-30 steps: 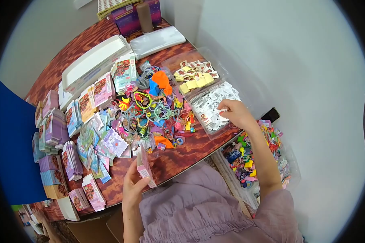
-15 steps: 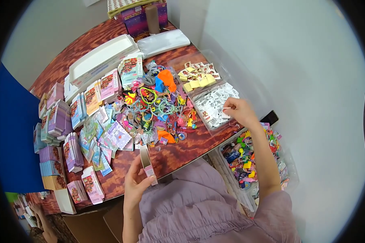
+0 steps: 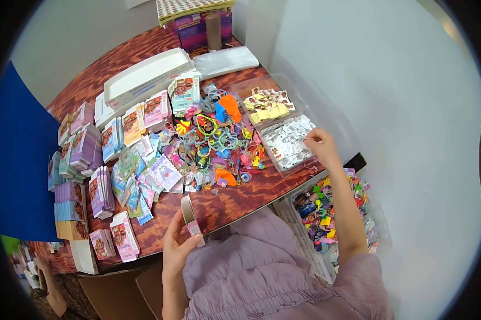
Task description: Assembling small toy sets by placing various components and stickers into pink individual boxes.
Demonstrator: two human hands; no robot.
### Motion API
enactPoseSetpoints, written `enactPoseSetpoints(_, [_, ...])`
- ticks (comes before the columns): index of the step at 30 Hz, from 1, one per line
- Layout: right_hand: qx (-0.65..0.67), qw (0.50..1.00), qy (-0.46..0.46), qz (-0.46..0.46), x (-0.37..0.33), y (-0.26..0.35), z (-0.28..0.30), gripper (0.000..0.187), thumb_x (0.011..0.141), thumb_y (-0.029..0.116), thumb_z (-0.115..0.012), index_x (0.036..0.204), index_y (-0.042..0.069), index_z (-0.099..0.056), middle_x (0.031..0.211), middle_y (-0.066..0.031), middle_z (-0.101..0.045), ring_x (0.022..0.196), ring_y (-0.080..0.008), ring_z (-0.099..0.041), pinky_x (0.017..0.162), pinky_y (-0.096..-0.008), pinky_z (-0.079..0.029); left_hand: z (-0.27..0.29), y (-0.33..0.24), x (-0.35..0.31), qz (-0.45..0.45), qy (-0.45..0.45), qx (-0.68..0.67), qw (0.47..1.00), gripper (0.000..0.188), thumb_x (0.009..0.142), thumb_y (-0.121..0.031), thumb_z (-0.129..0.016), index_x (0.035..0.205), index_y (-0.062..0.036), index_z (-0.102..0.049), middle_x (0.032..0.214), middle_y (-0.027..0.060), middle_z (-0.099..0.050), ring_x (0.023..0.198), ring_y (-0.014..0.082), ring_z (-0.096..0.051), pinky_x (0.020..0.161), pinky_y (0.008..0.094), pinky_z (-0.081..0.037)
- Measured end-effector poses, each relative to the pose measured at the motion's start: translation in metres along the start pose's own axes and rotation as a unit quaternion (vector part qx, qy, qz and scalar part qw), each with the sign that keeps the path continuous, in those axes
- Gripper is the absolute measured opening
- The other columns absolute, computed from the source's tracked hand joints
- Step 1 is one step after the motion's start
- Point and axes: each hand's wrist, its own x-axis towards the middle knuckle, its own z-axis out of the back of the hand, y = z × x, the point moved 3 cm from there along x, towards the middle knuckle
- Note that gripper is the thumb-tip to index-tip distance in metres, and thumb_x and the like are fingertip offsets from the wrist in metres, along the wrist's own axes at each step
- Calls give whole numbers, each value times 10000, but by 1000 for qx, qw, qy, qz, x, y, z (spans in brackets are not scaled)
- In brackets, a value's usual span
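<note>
My left hand (image 3: 177, 237) grips a small thin paper box (image 3: 189, 212) by its lower part, close to the table's near edge. Its top end stands open, with a pale inside and a pink lower portion. Over the right compartment of a clear plastic tray (image 3: 341, 140), my right hand (image 3: 325, 146) has thumb and fingers pinched together. Whatever is between those fingertips, I cannot make out. Small white packets (image 3: 288, 140) fill the compartment beneath it. The tray's farther compartment holds yellow and white printed pieces (image 3: 267, 105).
A heap of colourful trinkets (image 3: 214, 141) covers the table's middle, beside shiny sachets (image 3: 163, 173). Stacked flat boxes (image 3: 86, 149) stand at left, behind them a long white carton (image 3: 150, 74). A toy-filled bin (image 3: 326, 213) and phone (image 3: 355, 161) are at right. Another person's hand (image 3: 44, 266) shows lower left.
The view has shifted slightly, so the table appears a little farther right. My right hand stays pinched over the white packets, lifted slightly. My left hand keeps its hold on the box.
</note>
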Motion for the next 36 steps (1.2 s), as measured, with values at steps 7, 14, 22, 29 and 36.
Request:
enactPoseSetpoints(7, [334,936,84,-68,-42,113,-45,167,858,35,-690,1004,48,-610,865,-7,-663,712,-57,-593,610,-202,-463,-31,-3,17,-106,-59,227,966,719,765,-16,-791,1401,-30,-455,1289,110,-525,1106,197,-592,895,309,-531])
enactPoseSetpoints(14, [78,980,34,183,-127,206,-148,175,819,-34,-720,936,43,-615,818,-33,-623,643,-108,-530,566,-274,-400,-28,5,16,-123,-94,291,944,757,704,-16,-779,1376,-18,-430,1313,201,-530,1229,372,-513,1029,432,-433])
enactPoseSetpoints(22, [-103,919,32,380,-156,231,-171,165,786,73,-727,933,57,-653,822,-43,-623,844,-242,-554,855,-423,-371,-10,28,4,-136,-148,248,947,778,705,-8,-771,1384,-7,-391,1401,201,-473,1303,373,-469,1072,429,-414])
enactPoseSetpoints(29, [-48,919,60,387,-157,235,-156,244,800,42,-710,1040,33,-665,937,-80,-647,841,-248,-565,781,-388,-434,-6,27,-3,-147,-141,219,954,750,722,-45,-801,1350,-6,-393,1382,213,-484,1255,334,-529,1000,413,-479])
enactPoseSetpoints(36, [166,959,152,173,-169,200,-164,295,930,6,-615,1221,4,-571,1140,-139,-605,978,-190,-617,831,-279,-506,-11,21,-11,-145,-129,256,947,790,775,-116,-833,1384,20,-348,1153,171,-641,932,243,-699,785,336,-569])
